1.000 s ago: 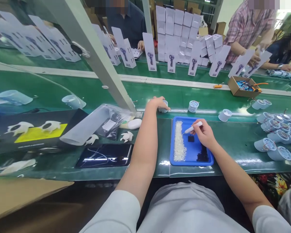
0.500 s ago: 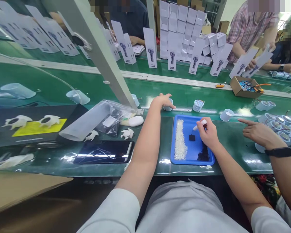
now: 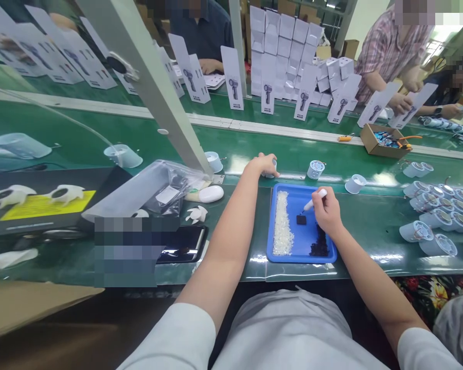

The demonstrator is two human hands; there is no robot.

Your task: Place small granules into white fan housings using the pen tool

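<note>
Two bare hands at work. Left hand (image 3: 268,164): arm reached forward, fingers half open and bent round a pale blue cup (image 3: 274,165), holding it from above; the hand hides most of it, so how tight the grip is, can't tell. Cup sits just past the far left corner of the blue tray (image 3: 304,243), on the green surface. Right hand (image 3: 327,209): closed, clasping a white pen (image 3: 309,205) between thumb and fingers, over the tray's right half. Pen tilted, tip down and pointing left, right by the far edge of a small black block (image 3: 301,220); touching or not, can't tell. Block lies alone mid-tray. White bits (image 3: 282,226) heaped along the tray's left side, black bits (image 3: 319,244) in the near right corner. More cups about: second cup (image 3: 316,169) just beyond the tray, third cup (image 3: 355,184) on its side right of that, fourth cup (image 3: 214,162) by the post foot (image 3: 206,163), a cluster of cups (image 3: 440,205) at far right. Left of the left arm: white blade piece (image 3: 196,214), white oval item (image 3: 211,194), phone-like slab (image 3: 183,244) partly blurred out. Co-worker in plaid shirt (image 3: 381,51) across the bench, hands at the white cartons
</note>
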